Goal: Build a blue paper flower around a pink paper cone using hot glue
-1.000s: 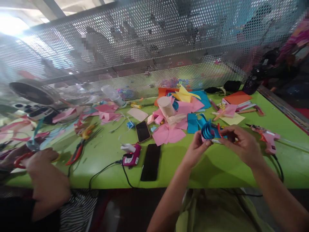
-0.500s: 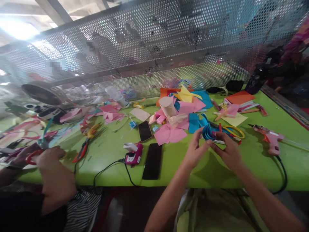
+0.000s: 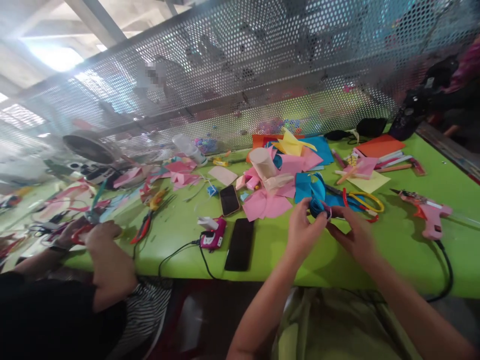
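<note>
Above the green table, a small coil of blue paper [image 3: 317, 207] is pinched in my left hand [image 3: 303, 229]. My right hand [image 3: 353, 231] meets it from the other side, thumb and fingertips at its edge; part of the coil is hidden by the fingers. Just beyond lies a sheet of blue paper [image 3: 304, 186] with a loose curl standing up from it. Scissors with yellow and red handles [image 3: 369, 201] rest beside my right hand. Farther right is a pink glue gun [image 3: 425, 212] with its black cord.
Two phones lie left of my hands, a black one [image 3: 239, 244] and a smaller one [image 3: 229, 200]. A purple power adapter [image 3: 213, 235] trails cables. Pink paper [image 3: 266, 206] and a cardboard tube [image 3: 261, 162] are behind. At left, a co-worker's hands [image 3: 99, 235] hold scissors.
The view has swung slightly left, so the table's things appear shifted right. The blue coil has turned and sits lower between my fingers; both hands remain at it.
</note>
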Motion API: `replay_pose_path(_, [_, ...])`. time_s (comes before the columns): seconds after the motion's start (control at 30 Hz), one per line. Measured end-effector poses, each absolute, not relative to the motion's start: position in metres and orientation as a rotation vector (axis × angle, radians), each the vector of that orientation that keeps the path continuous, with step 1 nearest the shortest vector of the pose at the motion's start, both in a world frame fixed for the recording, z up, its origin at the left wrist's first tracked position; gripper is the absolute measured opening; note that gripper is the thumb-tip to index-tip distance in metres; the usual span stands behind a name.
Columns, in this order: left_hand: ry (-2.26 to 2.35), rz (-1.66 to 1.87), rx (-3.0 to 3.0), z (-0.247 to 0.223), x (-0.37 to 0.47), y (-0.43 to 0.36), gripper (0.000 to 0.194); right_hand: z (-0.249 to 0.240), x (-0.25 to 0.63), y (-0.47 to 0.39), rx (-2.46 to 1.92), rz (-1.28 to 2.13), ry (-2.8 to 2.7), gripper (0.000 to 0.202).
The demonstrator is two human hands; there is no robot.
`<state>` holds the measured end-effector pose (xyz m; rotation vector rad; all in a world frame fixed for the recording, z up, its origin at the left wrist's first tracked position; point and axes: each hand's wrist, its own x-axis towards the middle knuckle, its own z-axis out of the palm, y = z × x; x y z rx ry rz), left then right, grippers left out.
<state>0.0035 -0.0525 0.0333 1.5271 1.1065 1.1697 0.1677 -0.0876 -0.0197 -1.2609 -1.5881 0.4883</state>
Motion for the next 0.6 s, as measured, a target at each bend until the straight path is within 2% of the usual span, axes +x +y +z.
replay_pose_path(0.17, [1.126,1.197,1.534,0.034,0.010,-0.055,0.007,-0.019,0.171,-0.089,-1.217,0.497,-1.591,0.021])
replay_pose_path(0.43, [1.034,0.990,1.544,0.042,0.000,-0.047,0.011,-0.016,0.176,-0.091,-1.252,0.522,-1.581,0.019])
replay_pose_path(0.6, [1.133,0.954,1.607,0.054,-0.003,-0.047,0.012,-0.019,0.177,-0.090,-1.239,0.474,-1.609,0.017])
